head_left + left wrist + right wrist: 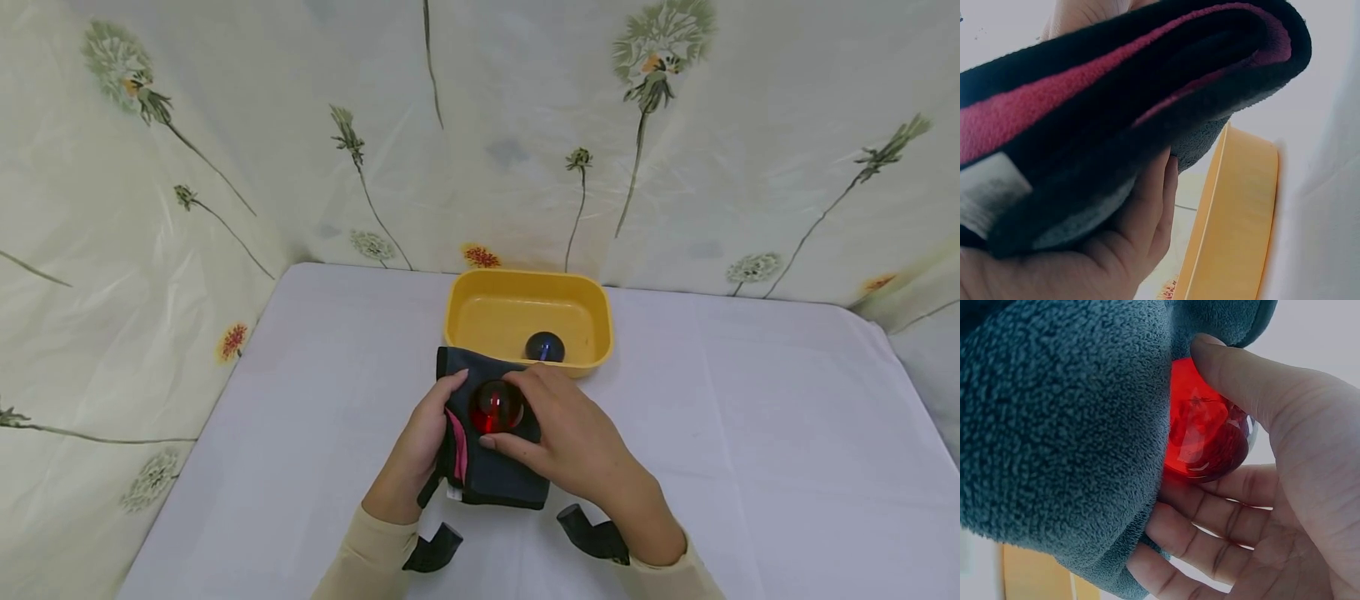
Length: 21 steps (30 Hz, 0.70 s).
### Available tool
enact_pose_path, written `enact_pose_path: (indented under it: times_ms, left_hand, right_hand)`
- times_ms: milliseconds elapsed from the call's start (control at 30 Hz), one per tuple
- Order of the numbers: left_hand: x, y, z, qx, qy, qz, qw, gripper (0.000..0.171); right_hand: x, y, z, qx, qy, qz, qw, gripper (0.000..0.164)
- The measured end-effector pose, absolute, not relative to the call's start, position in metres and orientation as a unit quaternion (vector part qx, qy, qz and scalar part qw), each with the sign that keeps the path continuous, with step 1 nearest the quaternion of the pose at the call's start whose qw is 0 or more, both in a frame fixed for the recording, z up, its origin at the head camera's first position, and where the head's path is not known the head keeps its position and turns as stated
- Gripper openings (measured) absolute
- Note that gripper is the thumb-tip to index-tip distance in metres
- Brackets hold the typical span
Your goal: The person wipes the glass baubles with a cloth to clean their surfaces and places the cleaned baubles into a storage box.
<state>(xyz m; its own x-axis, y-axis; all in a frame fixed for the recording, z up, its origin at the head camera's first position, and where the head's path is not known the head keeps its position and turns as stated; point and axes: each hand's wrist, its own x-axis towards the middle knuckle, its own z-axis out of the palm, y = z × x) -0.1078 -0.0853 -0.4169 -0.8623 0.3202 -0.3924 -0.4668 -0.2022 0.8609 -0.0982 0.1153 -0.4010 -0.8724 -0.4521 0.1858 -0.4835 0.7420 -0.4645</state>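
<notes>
A folded dark blue-grey towel [502, 477] with black edging and a pink inner side is held up above the table. My left hand [417, 450] grips it from the left, thumb on top and the other fingers underneath, as the left wrist view shows. Against the towel's upper face lies a clear red ball [497, 408], glossy like glass. My right hand [581, 437] holds this ball between the thumb and curled fingers; in the right wrist view the ball [1207, 428] touches the cloth, and some fingertips also reach the towel.
Just beyond the towel stands a yellow tub [510, 312] with a dark blue ball [544, 345] inside. A white cloth [322, 375] covers the table, and a flower-printed sheet [510, 100] hangs behind it. Black curved pieces [592, 535] sit by both wrists.
</notes>
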Motion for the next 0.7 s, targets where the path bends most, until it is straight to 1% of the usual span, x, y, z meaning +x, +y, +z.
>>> enact_pose_path:
  times_ms: [700]
  left_hand:
    - [-0.1082, -0.0842, -0.4178, -0.069, 0.580, 0.769, 0.259, 0.061]
  right_hand:
    - [-0.0990, 0.1162, -0.4015, 0.249, -0.932, 0.260, 0.030, 0.072]
